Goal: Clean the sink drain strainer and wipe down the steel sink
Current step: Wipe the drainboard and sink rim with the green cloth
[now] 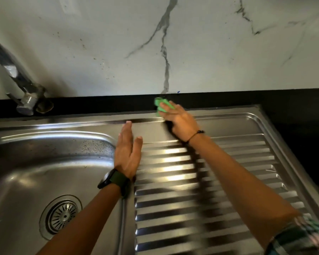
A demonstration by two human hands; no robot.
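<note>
White marble-look wall [191, 43] with grey veins backs a black counter strip [99, 105], and a steel sink [247, 118] fills the near ground. At the far rim of the sink, the right hand [179, 122] has its fingers curled over a green scrub pad [162, 105], pressing it against the steel edge where it meets the counter strip; a thin dark cord circles that wrist, and the bare forearm stretches back across the ribbed drainboard [173, 181] to a checked sleeve [300, 236] at the near right. The left hand [127, 151] has its fingers straight and together, thumb apart, palm flat on the ridge between basin and drainboard, holding nothing; a black watch on a dark green strap [114, 179] sits on its wrist. To the left, the basin [44, 153] carries water droplets on its far wall, and the round drain strainer [62, 216] sits in the drain at its floor. A chrome tap [13, 76] rises at far left.
</note>
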